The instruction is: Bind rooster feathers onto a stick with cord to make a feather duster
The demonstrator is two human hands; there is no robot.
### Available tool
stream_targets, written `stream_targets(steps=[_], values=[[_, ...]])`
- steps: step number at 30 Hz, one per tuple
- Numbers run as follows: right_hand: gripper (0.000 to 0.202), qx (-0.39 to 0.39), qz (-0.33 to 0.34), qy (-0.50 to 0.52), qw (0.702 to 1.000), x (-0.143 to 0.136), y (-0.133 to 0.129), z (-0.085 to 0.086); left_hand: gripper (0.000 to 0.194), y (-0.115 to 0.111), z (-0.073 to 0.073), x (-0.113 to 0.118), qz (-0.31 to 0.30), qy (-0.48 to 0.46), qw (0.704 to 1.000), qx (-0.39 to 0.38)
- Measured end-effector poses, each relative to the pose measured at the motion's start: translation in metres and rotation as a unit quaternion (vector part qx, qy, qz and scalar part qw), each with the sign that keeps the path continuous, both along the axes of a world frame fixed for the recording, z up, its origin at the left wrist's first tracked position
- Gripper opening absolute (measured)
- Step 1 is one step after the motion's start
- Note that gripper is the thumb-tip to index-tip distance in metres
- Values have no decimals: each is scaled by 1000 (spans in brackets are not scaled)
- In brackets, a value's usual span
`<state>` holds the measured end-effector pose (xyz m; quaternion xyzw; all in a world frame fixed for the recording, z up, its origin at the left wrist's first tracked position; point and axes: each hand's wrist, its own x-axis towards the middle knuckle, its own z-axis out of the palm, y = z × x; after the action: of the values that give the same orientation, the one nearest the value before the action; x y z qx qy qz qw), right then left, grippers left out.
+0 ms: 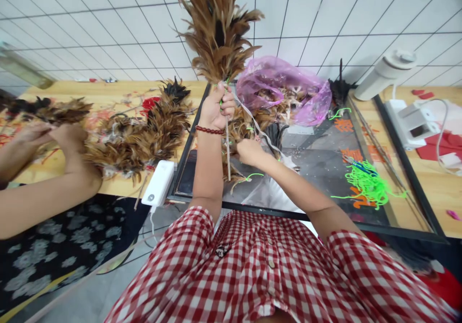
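Observation:
My left hand (218, 107), with a beaded bracelet at the wrist, is closed round the thin pale stick (228, 154) of a brown feather duster (220, 39). The duster stands upright, feathers up, and green string shows at its base. My right hand (250, 152) is closed low over brown feathers (241, 121) on the black-framed board, right of the stick. Its fingertips are hidden, and I cannot make out what they hold. A pale strip (258, 125) runs from near the duster's base down past my right hand.
A pink plastic bag (285, 89) of feathers lies behind. Green strings (368, 183) and long thin sticks (382, 154) are at right, near a white bottle (386, 72) and power strip (407, 123). At left are a white power bank (159, 183), feather bundles (144, 135) and another person's hands (54, 133).

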<state>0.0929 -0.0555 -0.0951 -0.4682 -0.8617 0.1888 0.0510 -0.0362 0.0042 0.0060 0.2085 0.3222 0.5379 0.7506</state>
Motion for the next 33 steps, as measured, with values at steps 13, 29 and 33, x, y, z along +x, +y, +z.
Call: stream_targets(steps=[13, 29, 33], values=[[49, -163, -72, 504, 845, 120, 19, 59, 40, -1, -23, 50, -83, 57, 994, -36], [48, 23, -228, 558, 798, 102, 52, 18, 33, -21, -39, 93, -105, 145, 984, 5], [51, 39, -226, 565, 793, 104, 53, 18, 32, -25, -34, 89, -158, 149, 975, 39]])
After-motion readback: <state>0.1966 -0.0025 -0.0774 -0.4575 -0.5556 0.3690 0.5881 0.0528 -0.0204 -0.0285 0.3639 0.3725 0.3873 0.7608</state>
